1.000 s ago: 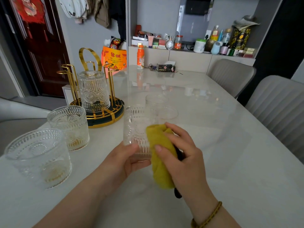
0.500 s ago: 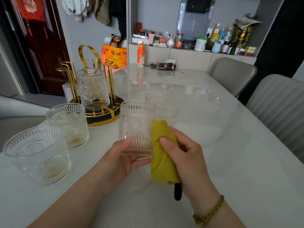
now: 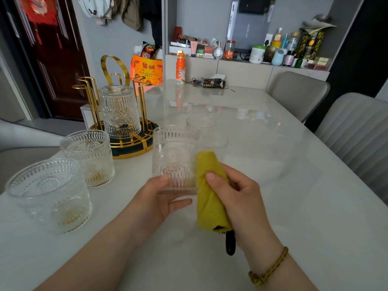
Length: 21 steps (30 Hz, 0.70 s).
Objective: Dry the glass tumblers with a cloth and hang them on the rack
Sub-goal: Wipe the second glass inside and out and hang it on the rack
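The clear embossed glass tumbler (image 3: 174, 160) is upright in the centre of the frame, apparently held just clear of the white glossy tabletop (image 3: 283, 196). The left hand (image 3: 155, 203) supplies the grip: thumb low on the near wall, fingers curled beneath and behind the base. The right hand (image 3: 244, 198) is closed round a bunched yellow cloth (image 3: 210, 196) and presses it against the tumbler's right wall.

Hazards, as judged:
- Slip. The grip sits low on ribbed, possibly wet glass. Sideways wiping pressure from the cloth could tip or twist the tumbler out of the left hand.
- Collision. Two more clear tumblers (image 3: 200, 122) stand just behind the held one. Two upright tumblers (image 3: 89, 158) stand at lower left, near the gold wire rack (image 3: 117, 80) in the upper left. A low carry toward the rack could strike them.
- Misplaced hang. One inverted tumbler (image 3: 119, 112) already occupies the rack. A careless approach to a neighbouring peg could knock glass against glass.
- Incomplete drying. The cloth contacts the outside only, so the interior may remain damp.
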Available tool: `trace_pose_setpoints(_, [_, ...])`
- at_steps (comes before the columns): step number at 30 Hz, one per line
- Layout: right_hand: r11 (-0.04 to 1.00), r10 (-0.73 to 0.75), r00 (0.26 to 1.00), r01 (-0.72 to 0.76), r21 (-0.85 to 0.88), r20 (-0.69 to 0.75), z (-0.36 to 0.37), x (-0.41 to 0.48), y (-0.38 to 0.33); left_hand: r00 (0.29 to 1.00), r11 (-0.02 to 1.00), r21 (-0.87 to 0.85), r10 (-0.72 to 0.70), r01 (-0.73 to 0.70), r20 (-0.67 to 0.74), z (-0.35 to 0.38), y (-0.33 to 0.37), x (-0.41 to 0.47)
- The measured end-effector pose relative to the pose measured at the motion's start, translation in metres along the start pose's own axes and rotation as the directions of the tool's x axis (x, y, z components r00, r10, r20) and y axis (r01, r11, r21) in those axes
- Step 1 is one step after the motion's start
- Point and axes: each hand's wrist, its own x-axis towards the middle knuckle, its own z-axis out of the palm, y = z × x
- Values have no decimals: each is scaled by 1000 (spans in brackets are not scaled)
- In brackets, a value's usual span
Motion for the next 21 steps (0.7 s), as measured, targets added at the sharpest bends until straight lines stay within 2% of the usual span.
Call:
trace_pose_setpoints(2, [972, -157, 987, 161, -169, 35, 9, -6, 2, 1000, 1000, 13, 8, -8, -14, -1, 1, 1])
trace_pose_setpoints(4, [856, -367, 929, 356, -376, 45, 12, -9, 2, 1000, 996, 92, -9, 8, 2, 0, 1, -1])
trace_pose_setpoints(5, [813, -434, 900, 412, -411, 43, 10, -8, 3, 1000, 990, 139, -17, 15, 14, 1, 0, -2])
trace_pose_setpoints(6, [820, -441, 898, 402, -408, 0, 7, -7, 2, 999, 985, 169, -26, 20, 29, 3, -1, -3])
trace_pose_setpoints(8, [934, -317, 936, 281, -219, -152, 3, -5, -7, 997, 986, 165, -39, 28, 64, 6, -2, -7])
trace_pose_setpoints(10, [987, -159, 960, 151, -53, -230, -1, -1, -7, 996, 992, 119, -48, 38, 78, 8, -2, -8])
trace_pose_setpoints(14, [990, 82, 988, -66, 124, -131, 3, -1, -5, 999, 1000, 15, -8, 8, 39, 7, -1, -5])
trace_pose_setpoints(16, [980, 120, 989, -105, 166, -83, 7, -4, -5, 999, 999, 20, 40, -41, 28, 7, 2, -6])
trace_pose_setpoints(21, [979, 78, 994, -62, 192, -79, 7, -6, -4, 990, 967, 211, 138, -144, 40, 2, 1, -6])
